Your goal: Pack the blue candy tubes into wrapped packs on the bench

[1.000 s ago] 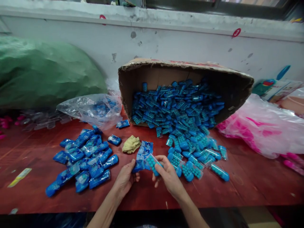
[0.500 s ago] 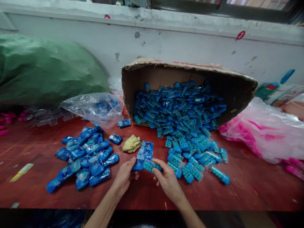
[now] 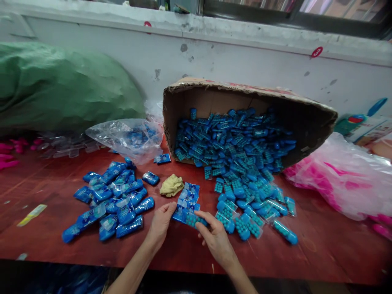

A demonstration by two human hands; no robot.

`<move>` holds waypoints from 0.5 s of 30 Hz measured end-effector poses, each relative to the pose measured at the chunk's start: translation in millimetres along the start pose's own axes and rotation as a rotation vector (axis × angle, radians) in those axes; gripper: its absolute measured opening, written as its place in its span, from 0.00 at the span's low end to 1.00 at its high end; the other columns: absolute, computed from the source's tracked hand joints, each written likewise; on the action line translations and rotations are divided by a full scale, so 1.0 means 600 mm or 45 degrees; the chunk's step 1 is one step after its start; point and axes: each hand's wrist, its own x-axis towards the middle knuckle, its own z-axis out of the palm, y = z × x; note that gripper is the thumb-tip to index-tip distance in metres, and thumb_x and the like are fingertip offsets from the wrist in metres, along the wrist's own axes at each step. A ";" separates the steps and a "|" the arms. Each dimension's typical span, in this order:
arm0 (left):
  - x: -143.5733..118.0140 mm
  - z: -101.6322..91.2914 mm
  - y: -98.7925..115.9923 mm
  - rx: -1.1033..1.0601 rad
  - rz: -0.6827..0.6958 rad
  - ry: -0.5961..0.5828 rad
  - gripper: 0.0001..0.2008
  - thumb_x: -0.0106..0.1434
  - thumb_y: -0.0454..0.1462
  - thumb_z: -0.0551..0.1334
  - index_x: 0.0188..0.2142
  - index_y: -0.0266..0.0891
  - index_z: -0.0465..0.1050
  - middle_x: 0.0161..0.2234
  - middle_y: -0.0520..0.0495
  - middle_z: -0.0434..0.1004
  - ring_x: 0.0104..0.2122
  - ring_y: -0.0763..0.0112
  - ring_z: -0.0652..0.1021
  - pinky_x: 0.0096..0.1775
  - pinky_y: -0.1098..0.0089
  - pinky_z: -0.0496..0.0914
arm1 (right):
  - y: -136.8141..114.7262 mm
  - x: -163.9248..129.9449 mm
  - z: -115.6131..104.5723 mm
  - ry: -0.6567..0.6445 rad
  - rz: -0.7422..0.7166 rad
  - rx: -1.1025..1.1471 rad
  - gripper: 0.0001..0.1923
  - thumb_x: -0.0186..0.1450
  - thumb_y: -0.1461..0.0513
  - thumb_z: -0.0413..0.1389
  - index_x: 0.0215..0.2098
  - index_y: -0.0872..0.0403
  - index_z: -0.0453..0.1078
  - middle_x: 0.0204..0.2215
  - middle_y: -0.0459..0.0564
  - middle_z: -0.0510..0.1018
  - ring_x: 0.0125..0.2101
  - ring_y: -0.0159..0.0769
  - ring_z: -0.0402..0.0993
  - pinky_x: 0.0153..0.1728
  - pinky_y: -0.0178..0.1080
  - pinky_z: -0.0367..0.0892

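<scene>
My left hand (image 3: 161,223) pinches the edge of a blue printed plastic sleeve (image 3: 179,213). My right hand (image 3: 217,237) grips a small clear container of turquoise beads (image 3: 192,220), its left end at the sleeve; whether it is inside, I cannot tell. More blue printed sleeves (image 3: 190,192) lie flat just beyond my hands. A crumpled yellow cloth (image 3: 171,185) is beside them. To the left is a heap of containers in blue sleeves (image 3: 125,212). On the right, unwrapped bead containers (image 3: 255,222) spill from a cardboard box (image 3: 309,104) lying on its side.
Behind the left heap sits a clear plastic bag (image 3: 107,132) with blue pieces inside. A large green sack (image 3: 67,85) fills the back left. A bag with pink contents (image 3: 339,175) stands at the right. A yellow strip (image 3: 32,215) lies on the red table (image 3: 45,245).
The bead container has moved slightly left and down, closer against the sleeve in my left hand. The whole view has shifted a little.
</scene>
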 end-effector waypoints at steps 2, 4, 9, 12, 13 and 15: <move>0.001 -0.003 -0.002 0.110 0.086 0.015 0.17 0.47 0.48 0.63 0.19 0.35 0.70 0.16 0.55 0.67 0.18 0.77 0.66 0.23 0.75 0.61 | 0.003 0.001 0.003 -0.021 0.099 0.083 0.17 0.59 0.58 0.52 0.46 0.53 0.66 0.23 0.44 0.70 0.17 0.26 0.64 0.12 0.27 0.61; -0.001 0.000 -0.002 0.194 0.140 0.003 0.16 0.46 0.47 0.64 0.18 0.35 0.70 0.16 0.55 0.67 0.19 0.77 0.66 0.23 0.76 0.60 | 0.007 0.003 0.011 -0.021 0.214 0.221 0.18 0.59 0.56 0.51 0.46 0.55 0.62 0.15 0.39 0.66 0.12 0.26 0.60 0.09 0.27 0.58; -0.012 0.023 0.006 -0.232 -0.205 -0.091 0.14 0.48 0.46 0.64 0.27 0.37 0.70 0.21 0.52 0.74 0.21 0.72 0.72 0.25 0.72 0.65 | 0.029 0.012 0.042 0.203 0.209 0.315 0.14 0.59 0.56 0.52 0.40 0.55 0.59 0.12 0.35 0.62 0.10 0.23 0.55 0.08 0.25 0.54; -0.017 0.033 0.009 -0.503 -0.416 -0.151 0.13 0.51 0.44 0.63 0.32 0.37 0.70 0.26 0.48 0.77 0.26 0.69 0.75 0.30 0.69 0.69 | 0.039 0.015 0.051 0.320 0.145 0.232 0.14 0.59 0.57 0.52 0.41 0.55 0.61 0.13 0.35 0.62 0.11 0.23 0.55 0.10 0.25 0.55; -0.019 0.034 0.008 -0.523 -0.423 -0.154 0.12 0.51 0.42 0.63 0.31 0.36 0.70 0.26 0.48 0.77 0.27 0.70 0.76 0.31 0.69 0.69 | 0.040 0.014 0.050 0.323 0.133 0.209 0.14 0.59 0.57 0.52 0.42 0.55 0.62 0.14 0.36 0.62 0.12 0.23 0.56 0.10 0.25 0.56; -0.020 0.032 0.004 -0.520 -0.399 -0.162 0.09 0.51 0.39 0.64 0.30 0.36 0.70 0.25 0.49 0.77 0.25 0.71 0.75 0.31 0.70 0.69 | 0.037 0.011 0.044 0.223 0.114 0.229 0.17 0.59 0.58 0.53 0.45 0.55 0.63 0.17 0.39 0.65 0.16 0.25 0.62 0.13 0.27 0.61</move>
